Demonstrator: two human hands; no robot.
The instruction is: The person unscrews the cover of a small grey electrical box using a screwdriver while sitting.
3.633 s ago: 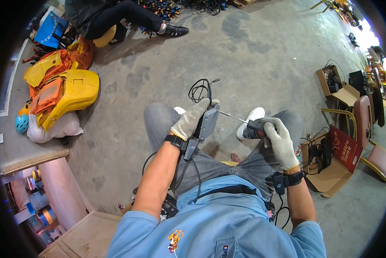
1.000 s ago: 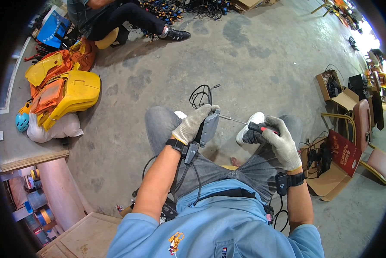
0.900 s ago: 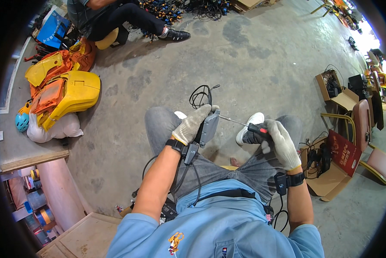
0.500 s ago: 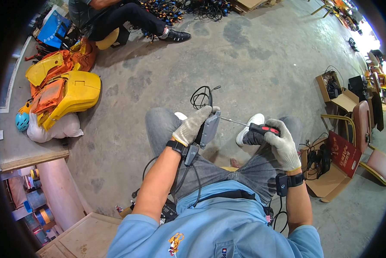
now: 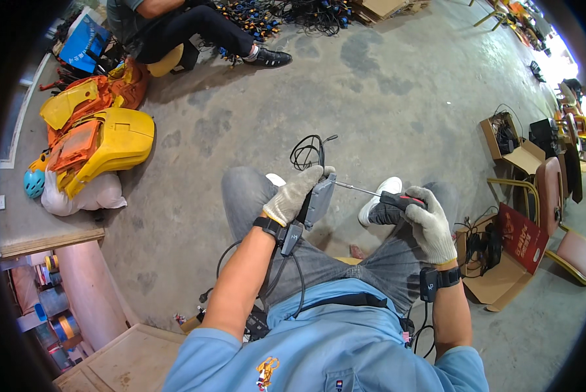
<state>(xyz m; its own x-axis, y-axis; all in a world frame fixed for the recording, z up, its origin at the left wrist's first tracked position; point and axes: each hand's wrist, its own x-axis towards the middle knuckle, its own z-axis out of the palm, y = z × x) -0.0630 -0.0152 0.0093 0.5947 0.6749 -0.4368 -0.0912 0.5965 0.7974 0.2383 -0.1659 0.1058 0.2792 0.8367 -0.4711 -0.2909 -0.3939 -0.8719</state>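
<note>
The left hand gripped a grey box steady (cable dangling) so the right hand, fingers closed around a screwdriver, could reach its edge.

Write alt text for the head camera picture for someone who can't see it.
A seated person in white knit gloves holds a grey box-shaped device with black cables in the left hand and points a red-and-black-handled screwdriver at it with the right hand. Behind, on the concrete floor, lie yellow and orange plastic shells, with open cardboard boxes to the right.
</note>
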